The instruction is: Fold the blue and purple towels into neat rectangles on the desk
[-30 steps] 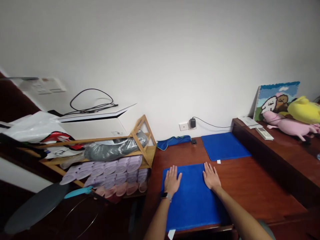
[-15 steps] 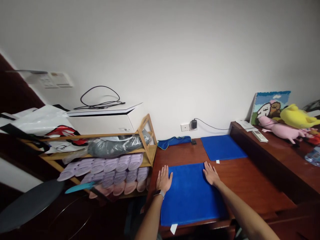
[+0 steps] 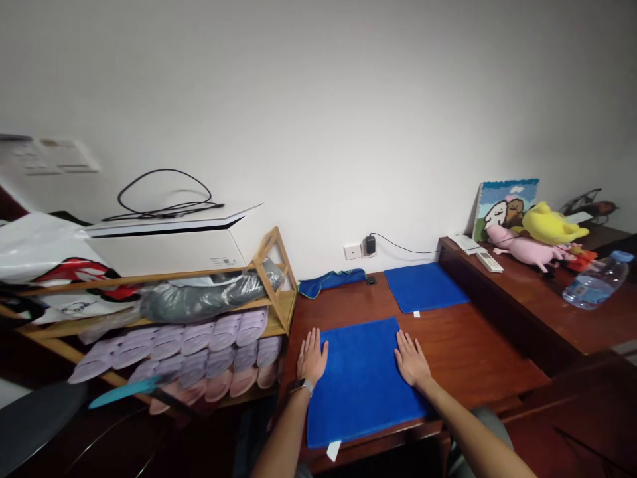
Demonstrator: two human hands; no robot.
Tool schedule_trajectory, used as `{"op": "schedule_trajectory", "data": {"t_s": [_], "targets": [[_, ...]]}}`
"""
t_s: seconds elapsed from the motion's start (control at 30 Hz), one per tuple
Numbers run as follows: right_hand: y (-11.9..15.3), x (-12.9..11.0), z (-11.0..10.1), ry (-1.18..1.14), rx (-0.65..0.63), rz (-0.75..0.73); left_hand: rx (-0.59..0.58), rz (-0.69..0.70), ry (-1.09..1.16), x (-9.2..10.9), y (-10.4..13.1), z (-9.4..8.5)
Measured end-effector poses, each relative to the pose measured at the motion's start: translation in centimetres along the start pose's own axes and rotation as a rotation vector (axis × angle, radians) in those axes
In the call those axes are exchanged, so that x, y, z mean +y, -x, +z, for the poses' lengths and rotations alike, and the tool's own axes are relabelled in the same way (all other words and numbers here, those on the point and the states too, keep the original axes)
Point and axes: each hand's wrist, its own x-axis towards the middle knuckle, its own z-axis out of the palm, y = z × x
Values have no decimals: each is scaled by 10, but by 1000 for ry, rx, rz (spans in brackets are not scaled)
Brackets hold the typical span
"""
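A blue cloth (image 3: 363, 382) lies spread flat on the brown wooden desk (image 3: 462, 352), with a white tag at its near left corner. My left hand (image 3: 312, 358) rests flat along the cloth's left edge, fingers stretched out and pointing away from me; a watch is on that wrist. On the opposite edge, my right hand (image 3: 412, 360) lies flat with its fingers apart, partly on the cloth and partly on the wood. Neither hand grips anything. Behind and to the right, a second blue cloth (image 3: 425, 287) lies flat, also with a white tag.
A crumpled blue cloth (image 3: 331, 281) lies against the wall near a plugged-in black adapter (image 3: 370, 244). Left stands a wooden rack (image 3: 281, 299) with slippers and a white box (image 3: 169, 252). The raised right surface holds plush toys (image 3: 552, 226), a remote (image 3: 489, 261) and a water bottle (image 3: 597, 282).
The view has turned right, so everything sits further left and the whole water bottle shows. My right hand has slid slightly nearer along the cloth's right edge; my left stays at the left edge.
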Motion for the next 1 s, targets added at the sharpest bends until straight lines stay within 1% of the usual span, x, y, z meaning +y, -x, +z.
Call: {"op": "schedule_trajectory", "data": {"t_s": [0.07,0.1,0.13,0.17,0.2,0.27,0.33,0.37,0.4,0.43,0.47,0.5,0.53,0.57,0.63,0.73,0.77,0.8,0.83,0.9,1.0], "targets": [[0,0,-1,-2,3,-3,50,45,-3,8,1,-6],[0,0,-1,-1,3,-2,67,82,-1,18,2,-9],[0,0,-2,0,3,-3,73,127,6,33,5,-11],[0,0,-1,-1,4,-3,69,179,19,53,8,-13],[0,0,-1,-1,5,-4,54,234,37,76,13,-14],[-1,1,1,3,4,-7,7,353,89,131,24,-12],[-1,3,3,23,-8,-22,-51,409,145,183,35,-6],[-2,5,4,36,-13,-32,-91,419,171,204,40,-2],[-2,6,6,47,-15,-44,-128,420,192,219,44,1],[-2,6,7,55,-15,-54,-162,414,208,227,48,4],[-2,7,8,55,-11,-56,-191,405,216,228,50,6],[-2,7,9,49,-1,-52,-213,397,216,222,52,7],[-2,7,9,38,8,-44,-225,385,208,209,53,7],[-2,7,9,28,15,-33,-228,365,192,190,54,5],[-1,7,9,8,22,-17,-215,288,139,141,56,-2],[0,6,9,-2,20,-21,-175,107,43,63,61,-14],[0,7,9,0,21,-21,-168,63,22,43,62,-17],[0,7,9,4,22,-20,-163,35,7,27,63,-20],[-1,7,9,10,22,-18,-160,18,-2,15,64,-21],[-2,6,7,20,8,-7,-155,9,-10,5,66,-21],[0,5,0,24,-39,-2,-137,8,-9,8,67,-20]]}}
